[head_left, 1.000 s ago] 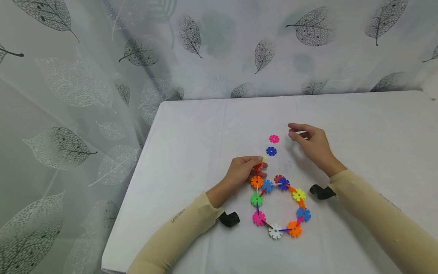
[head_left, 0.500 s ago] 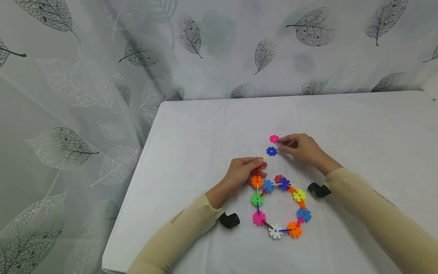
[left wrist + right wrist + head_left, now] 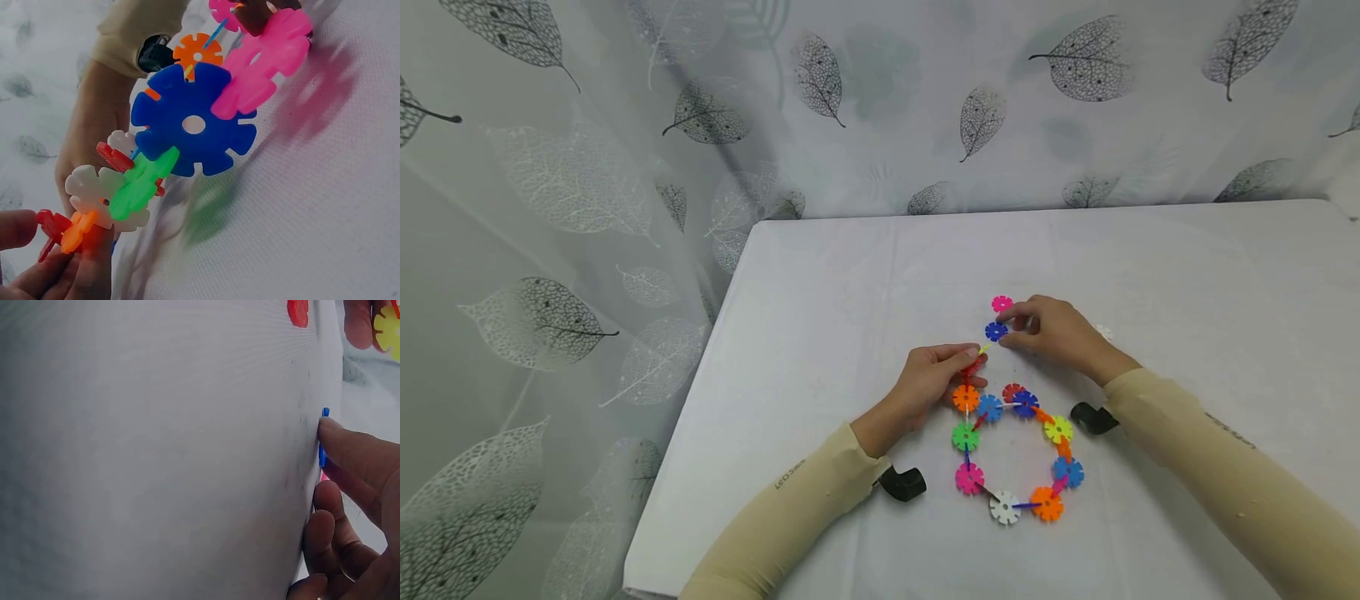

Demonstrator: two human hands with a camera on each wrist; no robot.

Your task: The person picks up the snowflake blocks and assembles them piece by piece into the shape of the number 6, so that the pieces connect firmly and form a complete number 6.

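My left hand [image 3: 928, 375] pinches the end of a chain of notched plastic discs, on a red disc [image 3: 974, 367] partly hidden by the fingers. A yellow disc [image 3: 986, 349] shows edge-on beyond them. From there the chain curls into a loop, with an orange disc [image 3: 966, 397] and a green disc [image 3: 966, 437] closest to that hand. Thumb and forefinger of my right hand [image 3: 1051, 329] pinch across a loose blue disc [image 3: 996, 332] lying at the table surface; in the right wrist view the same blue disc [image 3: 322, 456] appears edge-on beside the thumb.
A loose pink disc [image 3: 1002, 303] lies just past the blue one. Behind the right hand a white disc [image 3: 1103, 332] is partly visible. Black wrist cameras [image 3: 902, 483] hang under both sleeves. A leaf-patterned curtain [image 3: 865, 108] borders the white table [image 3: 820, 333].
The right hand has moved left and down to the blue disc, uncovering a white disc on the table behind it. The left hand stays in place with the chain.
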